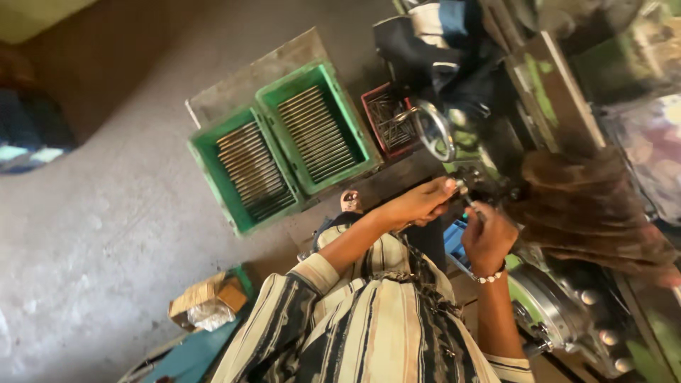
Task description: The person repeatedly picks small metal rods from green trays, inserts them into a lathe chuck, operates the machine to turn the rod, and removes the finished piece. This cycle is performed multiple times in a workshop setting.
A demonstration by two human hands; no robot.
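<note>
My left hand point(420, 204) reaches to a green metalworking machine point(539, 92), its fingertips closed on a small metal part just below the handwheel point(434, 132). Close beside it, my right hand point(488, 237), with a bead bracelet at the wrist, is closed around a thin metal rod point(471, 204) that points toward the left hand. What exactly the left fingers pinch is too small to make out. My striped shirt point(369, 326) fills the lower middle.
Two green crates point(206, 167) point(351, 124) of metal rods and a small red crate point(372, 117) stand on the floor left of the machine. Brown tangled swarf point(589, 206) lies on the machine; a round chuck point(560, 312) sits lower right. A cardboard box point(206, 301) lies lower left.
</note>
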